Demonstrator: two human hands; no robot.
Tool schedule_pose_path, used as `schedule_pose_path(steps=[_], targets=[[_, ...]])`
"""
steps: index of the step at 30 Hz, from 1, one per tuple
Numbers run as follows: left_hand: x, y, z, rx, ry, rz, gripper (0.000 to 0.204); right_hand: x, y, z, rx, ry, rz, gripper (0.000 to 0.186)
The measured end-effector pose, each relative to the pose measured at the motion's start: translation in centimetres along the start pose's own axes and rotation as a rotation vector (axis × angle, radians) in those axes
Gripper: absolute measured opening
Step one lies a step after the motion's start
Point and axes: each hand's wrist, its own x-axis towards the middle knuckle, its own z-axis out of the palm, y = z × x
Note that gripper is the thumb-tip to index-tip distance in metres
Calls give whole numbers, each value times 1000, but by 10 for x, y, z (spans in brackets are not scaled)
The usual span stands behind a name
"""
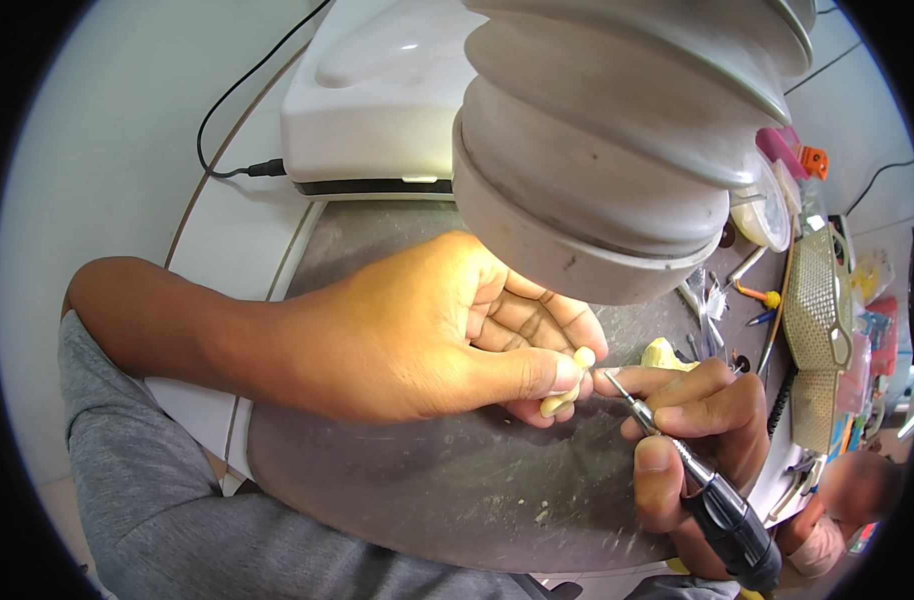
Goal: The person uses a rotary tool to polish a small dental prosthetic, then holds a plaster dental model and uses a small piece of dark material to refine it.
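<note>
My left hand point(427, 350) is palm-up with curled fingers, pinching a small cream-coloured piece point(559, 402) between thumb and fingers; part of it is hidden under the thumb. My right hand point(702, 430) grips a black-and-metal rotary handpiece point(727, 520), whose thin tip point(617, 385) points at the piece from a short distance to its right. Whether the tip touches it is hard to tell. Both hands are over a dusty grey work mat point(377, 450), under a large ribbed white hose with a round nozzle point(587, 150). A pale yellow lump point(662, 355) lies behind my right fingers.
A white machine point(367, 130) with a black cable stands at the back left. Small tools point(705, 310), a clear round container point(767, 205) and perforated baskets point(815, 300) crowd the right side. Another person point(832, 525) is at the lower right edge.
</note>
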Motion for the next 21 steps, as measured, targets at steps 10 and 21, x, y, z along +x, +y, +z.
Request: schedule_pose_path(steps=[10, 21], targets=[[-2, 3, -1, -48, 14, -95, 27, 2, 3, -1, -65, -67, -2, 28], [-1, 2, -2, -26, -9, -103, 26, 6, 3, -1, -75, -84, 0, 27]])
